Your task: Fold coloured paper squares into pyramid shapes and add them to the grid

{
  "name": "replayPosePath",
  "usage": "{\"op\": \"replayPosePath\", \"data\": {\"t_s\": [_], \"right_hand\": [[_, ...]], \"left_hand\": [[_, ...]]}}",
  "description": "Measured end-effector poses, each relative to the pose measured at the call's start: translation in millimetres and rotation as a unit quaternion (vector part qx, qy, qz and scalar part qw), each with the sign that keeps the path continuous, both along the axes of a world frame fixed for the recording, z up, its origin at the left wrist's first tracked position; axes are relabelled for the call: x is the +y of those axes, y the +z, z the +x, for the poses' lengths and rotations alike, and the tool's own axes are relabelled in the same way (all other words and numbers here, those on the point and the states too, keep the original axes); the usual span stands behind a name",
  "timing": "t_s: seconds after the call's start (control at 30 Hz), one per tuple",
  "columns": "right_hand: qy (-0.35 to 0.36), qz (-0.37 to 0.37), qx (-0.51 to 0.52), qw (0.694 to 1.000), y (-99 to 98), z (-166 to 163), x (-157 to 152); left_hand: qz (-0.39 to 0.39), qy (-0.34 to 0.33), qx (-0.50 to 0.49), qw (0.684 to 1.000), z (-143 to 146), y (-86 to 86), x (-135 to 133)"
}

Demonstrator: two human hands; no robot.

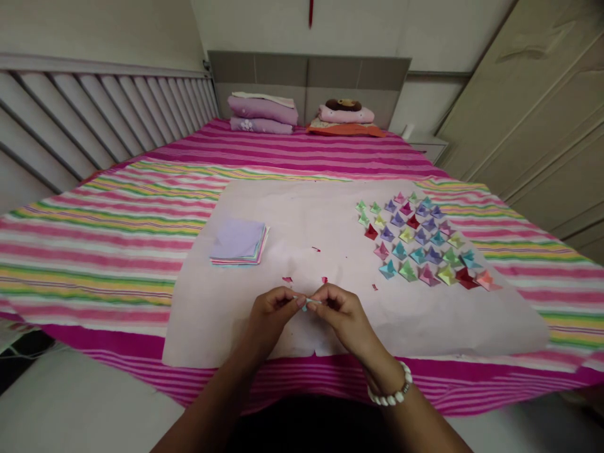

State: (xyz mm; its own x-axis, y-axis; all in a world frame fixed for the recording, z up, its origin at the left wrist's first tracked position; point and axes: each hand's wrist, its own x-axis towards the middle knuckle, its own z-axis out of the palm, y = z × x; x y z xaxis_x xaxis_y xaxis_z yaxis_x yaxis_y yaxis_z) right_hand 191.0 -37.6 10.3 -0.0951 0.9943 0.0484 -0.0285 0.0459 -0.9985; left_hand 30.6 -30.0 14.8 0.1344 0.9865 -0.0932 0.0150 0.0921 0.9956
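Observation:
Both hands meet over the near edge of a large pale pink sheet (330, 214) spread on the bed. My left hand (272, 309) and my right hand (340, 309) each pinch an end of a small pale folded paper piece (307, 302) held between them. A white bead bracelet (392, 391) circles my right wrist. To the left lies a stack of coloured paper squares (240, 243) with a lilac one on top. To the right, several small folded paper shapes (419, 242) in many colours are laid out in rows.
A few red paper scraps (287, 279) lie on the sheet just beyond my hands. The bed has a pink striped cover (117, 214). Folded bedding (262, 113) and pillows (346, 121) sit by the headboard. A slatted rail runs along the left, wardrobe doors stand at right.

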Motion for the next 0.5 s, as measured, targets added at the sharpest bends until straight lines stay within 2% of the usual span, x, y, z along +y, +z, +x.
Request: {"op": "replayPosePath", "data": {"t_s": [0.07,0.23,0.43,0.5], "right_hand": [[-0.009,-0.044,0.043,0.998,-4.5,-3.3,1.0],[-0.039,-0.091,0.155,0.983,-9.3,-9.1,1.3],[-0.044,-0.177,0.253,0.950,-6.7,-9.1,3.2],[-0.058,-0.189,0.276,0.941,-6.7,-8.7,4.2]], "left_hand": [[-0.019,0.020,-0.030,0.999,2.3,-3.6,0.8],[-0.054,0.036,-0.034,0.997,3.7,-7.3,2.8],[-0.015,0.030,0.014,0.999,3.8,-2.1,0.7],[0.037,0.043,0.019,0.998,2.7,-1.6,-0.8]]}}
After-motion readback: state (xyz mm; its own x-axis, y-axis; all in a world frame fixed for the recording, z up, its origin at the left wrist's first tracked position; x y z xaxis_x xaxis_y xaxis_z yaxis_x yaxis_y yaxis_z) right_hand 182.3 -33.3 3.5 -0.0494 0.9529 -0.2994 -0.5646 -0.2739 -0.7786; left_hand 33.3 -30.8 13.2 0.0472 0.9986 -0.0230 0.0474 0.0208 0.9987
